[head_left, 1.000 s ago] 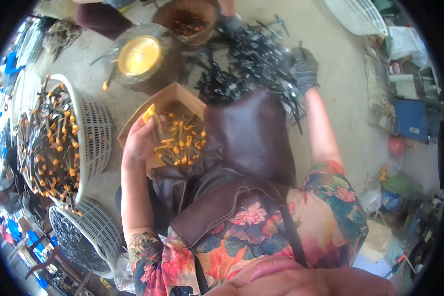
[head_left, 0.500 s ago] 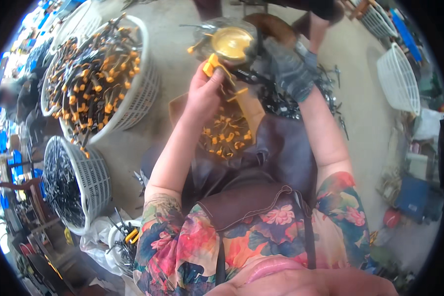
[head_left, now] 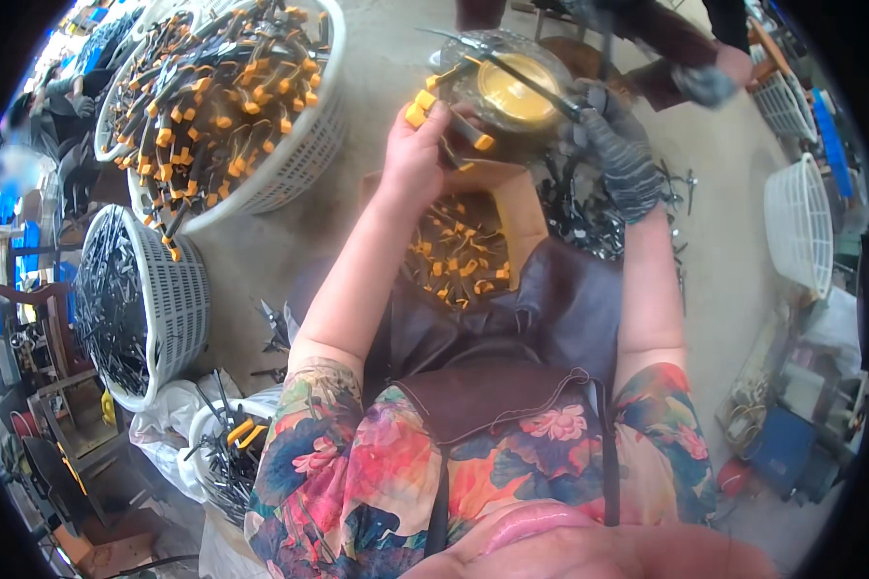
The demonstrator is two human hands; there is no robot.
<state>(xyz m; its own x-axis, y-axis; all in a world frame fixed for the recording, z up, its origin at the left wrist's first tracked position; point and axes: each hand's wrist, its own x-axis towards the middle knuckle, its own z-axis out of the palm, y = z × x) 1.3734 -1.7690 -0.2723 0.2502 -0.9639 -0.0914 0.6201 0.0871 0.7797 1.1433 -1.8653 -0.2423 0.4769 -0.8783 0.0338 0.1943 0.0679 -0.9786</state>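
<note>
The person's bare left hand (head_left: 417,159), just above the middle of the frame, pinches black-and-yellow handle sleeves (head_left: 417,113) with thumb and fingers together on them; how many it holds is hard to tell. The right hand (head_left: 626,159), in a striped grey knit glove, has its fingers closed around 1 end of a long, dark metal tool piece (head_left: 526,75), which slants toward the upper left across a round vessel with a glossy yellow interior (head_left: 515,94). Whether the piece touches the vessel cannot be told.

Below the left hand, a cardboard box (head_left: 523,198) holds more sleeves. A heap of dark metal pieces (head_left: 581,214) lies beside it, to the right. A white plastic basket (head_left: 334,58) of orange-tipped tools fills the upper left.

A low swing of the tool piece could likely catch the vessel's rim and jolt it. Too light a pinch might let a sleeve drop, perhaps into the box. At the upper right, 1 co-worker's gloved hand (head_left: 703,85) is near enough that a wide sweep of the right arm could bump it.
</note>
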